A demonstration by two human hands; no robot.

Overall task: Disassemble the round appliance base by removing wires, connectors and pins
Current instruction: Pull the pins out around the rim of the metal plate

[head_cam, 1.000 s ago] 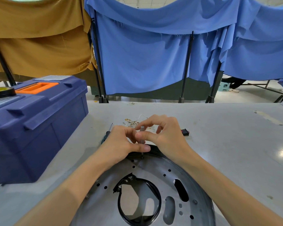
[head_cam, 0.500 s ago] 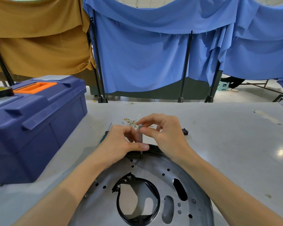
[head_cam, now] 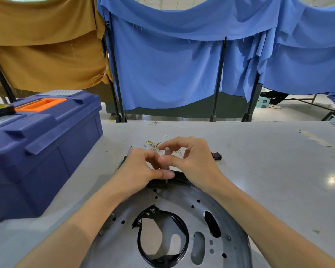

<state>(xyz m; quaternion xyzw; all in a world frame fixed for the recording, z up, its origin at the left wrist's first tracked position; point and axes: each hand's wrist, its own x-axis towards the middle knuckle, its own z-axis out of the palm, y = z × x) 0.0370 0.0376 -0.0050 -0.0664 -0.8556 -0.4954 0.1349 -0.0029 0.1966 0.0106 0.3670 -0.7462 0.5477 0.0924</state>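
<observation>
The round metal appliance base (head_cam: pixel 182 207) lies flat on the table before me, with several holes and a black rubber ring (head_cam: pixel 162 258) around its centre opening. A thin grey pin-like tool (head_cam: pixel 166 157) stands upright at the base's far rim. My right hand (head_cam: pixel 191 159) pinches its upper part between thumb and fingers. My left hand (head_cam: pixel 141 169) holds the base's far rim with its thumb laid along the edge beside the tool's tip. Loose removed wires with brass connectors (head_cam: pixel 155 145) lie just behind my hands.
A big blue toolbox (head_cam: pixel 43 151) with an orange handle stands at the left, a tape roll (head_cam: pixel 0 109) on its lid. A screwdriver (head_cam: pixel 127 154) lies partly hidden behind my left hand. A small black and red part (head_cam: pixel 216 155) lies to the right. Blue and tan curtains hang behind the table.
My right hand's fingers have shifted round the upright tool, the thumb now across its shaft. The left hand and the base stay where they were.
</observation>
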